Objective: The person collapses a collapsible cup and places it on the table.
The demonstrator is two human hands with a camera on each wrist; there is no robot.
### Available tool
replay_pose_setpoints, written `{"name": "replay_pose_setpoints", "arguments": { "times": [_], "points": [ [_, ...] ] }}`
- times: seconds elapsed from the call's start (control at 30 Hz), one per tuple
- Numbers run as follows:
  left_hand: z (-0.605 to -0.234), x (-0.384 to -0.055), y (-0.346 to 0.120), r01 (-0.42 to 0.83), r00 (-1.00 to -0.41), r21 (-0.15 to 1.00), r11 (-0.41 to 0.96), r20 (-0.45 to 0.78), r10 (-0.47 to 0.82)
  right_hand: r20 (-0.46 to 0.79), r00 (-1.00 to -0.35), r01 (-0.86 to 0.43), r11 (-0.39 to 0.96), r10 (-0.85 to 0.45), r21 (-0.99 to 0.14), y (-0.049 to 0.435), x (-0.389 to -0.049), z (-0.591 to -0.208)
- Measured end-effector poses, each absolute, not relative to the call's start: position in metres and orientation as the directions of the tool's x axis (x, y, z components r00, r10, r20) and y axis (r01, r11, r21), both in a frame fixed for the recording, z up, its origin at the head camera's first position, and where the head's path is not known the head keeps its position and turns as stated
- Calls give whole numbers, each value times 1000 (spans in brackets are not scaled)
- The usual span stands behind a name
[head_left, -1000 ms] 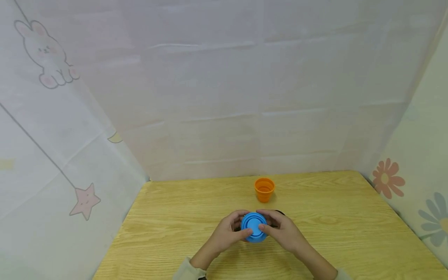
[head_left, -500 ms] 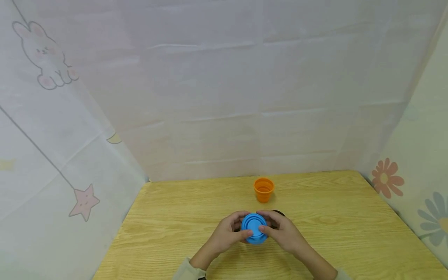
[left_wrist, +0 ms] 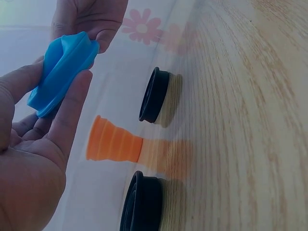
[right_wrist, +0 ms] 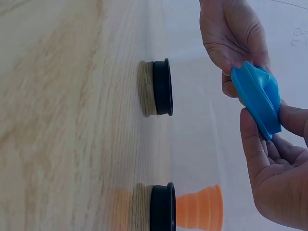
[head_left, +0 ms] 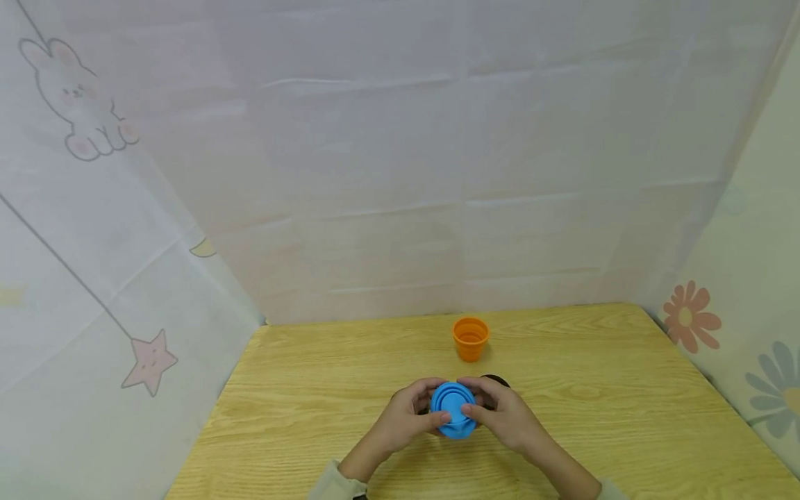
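Observation:
A blue collapsible cup [head_left: 453,401], folded down to a ringed disc, is held above the table by both hands. My left hand [head_left: 400,417] pinches its left side, thumb on the ringed face and fingers behind. On the opposite side my right hand [head_left: 511,419] grips it the same way. Both wrist views show the cup's side [left_wrist: 62,72] bent, with a fold pushed in between the thumbs. Beneath the hands, two squat black ringed pieces, one the black piece [left_wrist: 155,95] and the other the black piece [right_wrist: 162,86], rest on the table, mostly hidden in the head view.
An orange collapsible cup [head_left: 470,340], drawn out to full height, stands upright beyond the hands. The wood-grained table [head_left: 312,361] runs back to a pale cloth backdrop [head_left: 375,173]. Printed cloth panels [head_left: 81,278] rise at both sides.
The blue cup has tipped slightly, and its near edge now looks more dented under the thumbs. Both hands keep nearly the same place and hold.

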State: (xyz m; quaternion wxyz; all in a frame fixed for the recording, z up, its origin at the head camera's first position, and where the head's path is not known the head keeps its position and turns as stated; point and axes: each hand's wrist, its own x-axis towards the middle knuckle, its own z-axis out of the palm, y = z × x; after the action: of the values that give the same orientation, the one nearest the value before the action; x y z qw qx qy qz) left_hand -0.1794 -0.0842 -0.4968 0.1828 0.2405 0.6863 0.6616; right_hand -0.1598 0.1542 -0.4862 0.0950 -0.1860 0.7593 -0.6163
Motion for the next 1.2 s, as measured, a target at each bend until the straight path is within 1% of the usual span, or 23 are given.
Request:
{"name": "replay_pose_setpoints", "arguments": {
  "times": [0.3, 0.67, 0.97, 1.2],
  "points": [
    [-498, -179, -85, 80, -818, 997, 4, 63, 572, 76, -915, -160, 183, -395, -970, 153, -160, -485],
    [-498, -181, -84, 98, -817, 994, 38, 59, 574, 50, -919, -132, 188, -390, -973, 152, -161, -484],
    [-499, -184, -84, 77, -819, 995, 60, 29, 574, -7, -912, -59, 146, -411, -988, 154, -165, -486],
    [-499, -185, -85, 25, -821, 999, 44, -4, 571, -85, -905, 50, 95, -417, -994, 156, -171, -490]
  ]
}}
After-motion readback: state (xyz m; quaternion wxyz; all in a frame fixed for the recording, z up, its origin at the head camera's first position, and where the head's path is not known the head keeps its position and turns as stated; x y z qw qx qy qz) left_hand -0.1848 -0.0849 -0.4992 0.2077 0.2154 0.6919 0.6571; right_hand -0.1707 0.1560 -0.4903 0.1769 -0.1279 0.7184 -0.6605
